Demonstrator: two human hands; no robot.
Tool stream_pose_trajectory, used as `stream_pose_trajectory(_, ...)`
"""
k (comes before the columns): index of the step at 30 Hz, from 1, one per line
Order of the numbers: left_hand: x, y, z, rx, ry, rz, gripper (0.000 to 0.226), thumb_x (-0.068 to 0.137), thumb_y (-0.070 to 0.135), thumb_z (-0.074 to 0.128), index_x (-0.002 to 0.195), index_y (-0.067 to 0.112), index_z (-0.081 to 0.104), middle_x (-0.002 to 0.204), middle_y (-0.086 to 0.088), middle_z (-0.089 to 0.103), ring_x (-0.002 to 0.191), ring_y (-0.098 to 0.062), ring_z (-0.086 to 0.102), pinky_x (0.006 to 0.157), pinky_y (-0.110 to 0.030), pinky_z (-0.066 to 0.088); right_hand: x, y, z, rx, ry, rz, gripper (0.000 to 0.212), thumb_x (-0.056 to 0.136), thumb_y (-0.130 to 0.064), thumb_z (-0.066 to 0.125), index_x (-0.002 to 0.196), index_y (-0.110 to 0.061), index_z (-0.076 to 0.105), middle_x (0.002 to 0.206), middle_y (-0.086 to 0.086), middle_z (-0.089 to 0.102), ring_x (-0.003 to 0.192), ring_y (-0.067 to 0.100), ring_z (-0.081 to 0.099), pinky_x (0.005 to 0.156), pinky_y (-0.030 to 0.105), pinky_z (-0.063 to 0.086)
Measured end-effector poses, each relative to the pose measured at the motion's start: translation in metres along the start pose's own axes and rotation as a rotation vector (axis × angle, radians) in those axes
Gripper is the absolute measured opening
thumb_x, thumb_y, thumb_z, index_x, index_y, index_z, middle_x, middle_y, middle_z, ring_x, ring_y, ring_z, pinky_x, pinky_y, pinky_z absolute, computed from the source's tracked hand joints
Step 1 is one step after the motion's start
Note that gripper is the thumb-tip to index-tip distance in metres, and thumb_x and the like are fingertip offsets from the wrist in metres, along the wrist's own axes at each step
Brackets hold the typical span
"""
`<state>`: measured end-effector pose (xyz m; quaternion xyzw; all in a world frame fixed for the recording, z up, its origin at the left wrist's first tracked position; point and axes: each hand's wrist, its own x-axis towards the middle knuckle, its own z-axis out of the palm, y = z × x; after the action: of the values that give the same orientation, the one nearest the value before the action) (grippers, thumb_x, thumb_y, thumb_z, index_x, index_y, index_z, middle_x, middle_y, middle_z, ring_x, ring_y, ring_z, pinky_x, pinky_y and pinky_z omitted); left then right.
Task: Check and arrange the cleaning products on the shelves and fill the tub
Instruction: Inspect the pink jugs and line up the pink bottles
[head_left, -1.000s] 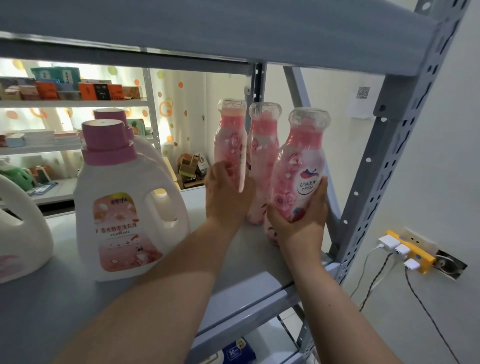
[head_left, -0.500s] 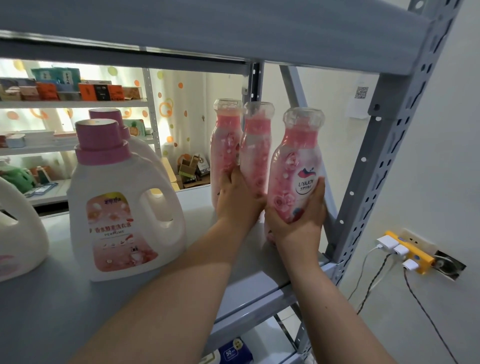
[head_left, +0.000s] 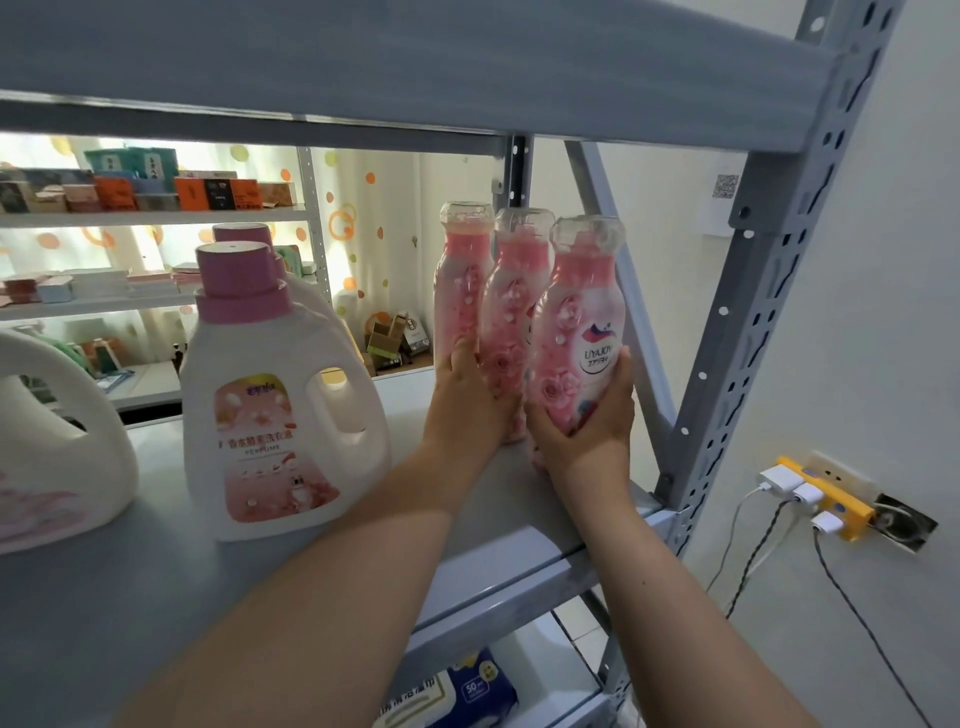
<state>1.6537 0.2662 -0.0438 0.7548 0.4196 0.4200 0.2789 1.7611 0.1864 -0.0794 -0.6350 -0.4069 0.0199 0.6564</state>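
Three tall pink bottles with clear caps stand close together at the right end of the grey shelf (head_left: 156, 597). My right hand (head_left: 584, 426) grips the nearest bottle (head_left: 582, 322), labelled UYAJOY, around its lower body. My left hand (head_left: 467, 400) holds the lower part of the middle bottle (head_left: 511, 306), with its fingers against the far bottle (head_left: 462, 275). A white detergent jug with a pink cap (head_left: 270, 395) stands left of the hands, with a second jug's cap (head_left: 241, 234) behind it. Another white jug (head_left: 57, 441) is at the left edge.
The shelf above (head_left: 415, 62) hangs low over the bottle caps. A perforated grey upright (head_left: 748, 332) and a diagonal brace stand just right of the bottles. A yellow power strip (head_left: 826, 499) with plugs and cables is on the right wall. A wipes pack (head_left: 457, 696) lies on the shelf below.
My left hand has shifted from the far bottle to the middle one. The three bottles now stand closer together, and the view has shifted slightly.
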Motion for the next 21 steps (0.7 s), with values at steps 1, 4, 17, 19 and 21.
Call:
stream_pose_trajectory(1, -0.005, 0.002, -0.004, 0.034, -0.033, 0.012, 0.070, 0.095, 0.020, 0.065, 0.154, 0.007, 0.029, 0.152, -0.015, 0.035, 0.135, -0.031, 0.046, 0.103, -0.031, 0.042, -0.001, -0.002, -0.001, -0.008, -0.009, 0.007, 0.109, 0.075, -0.049, 0.084, 0.159, -0.031, 0.017, 0.149, 0.000, 0.043, 0.138, 0.018, 0.046, 0.107, 0.047, 0.051)
stream_pose_trajectory(4, -0.029, 0.007, -0.018, 0.210, -0.178, 0.062, 0.061, 0.100, 0.025, 0.052, 0.154, 0.012, 0.027, 0.156, -0.014, 0.032, 0.139, -0.031, 0.041, 0.108, -0.038, 0.042, -0.008, -0.001, -0.006, -0.009, -0.059, 0.074, 0.108, 0.073, -0.058, 0.082, 0.157, -0.031, 0.019, 0.144, -0.001, 0.050, 0.131, 0.019, 0.054, 0.101, 0.045, 0.056)
stream_pose_trajectory(17, -0.198, -0.050, -0.146, 0.869, -0.562, 0.327, 0.062, 0.103, 0.046, 0.028, 0.154, 0.014, 0.038, 0.158, -0.008, 0.041, 0.144, -0.029, 0.040, 0.119, -0.046, 0.032, -0.169, -0.050, -0.012, -0.716, -0.513, -0.173, 0.065, 0.089, -0.048, 0.027, 0.138, -0.020, 0.057, 0.141, -0.003, 0.053, 0.139, 0.020, 0.041, 0.121, 0.056, 0.018)
stream_pose_trajectory(19, -0.220, -0.062, -0.174, 0.888, -0.457, 0.404, 0.062, 0.094, 0.047, 0.035, 0.137, 0.011, 0.061, 0.137, -0.011, 0.063, 0.124, -0.031, 0.063, 0.101, -0.047, 0.051, -0.202, -0.063, -0.006, -0.664, -0.525, -0.250, 0.056, 0.090, -0.044, 0.035, 0.133, -0.019, 0.062, 0.140, 0.001, 0.056, 0.139, 0.026, 0.045, 0.118, 0.061, 0.027)
stream_pose_trajectory(21, -0.244, -0.075, -0.200, 0.895, -0.424, 0.407, 0.063, 0.089, 0.048, 0.039, 0.132, 0.011, 0.066, 0.132, -0.011, 0.068, 0.118, -0.031, 0.067, 0.096, -0.049, 0.055, -0.235, -0.073, 0.002, -0.631, -0.546, -0.321, 0.057, 0.089, -0.041, 0.042, 0.136, -0.017, 0.063, 0.144, 0.007, 0.057, 0.143, 0.031, 0.043, 0.117, 0.061, 0.034)
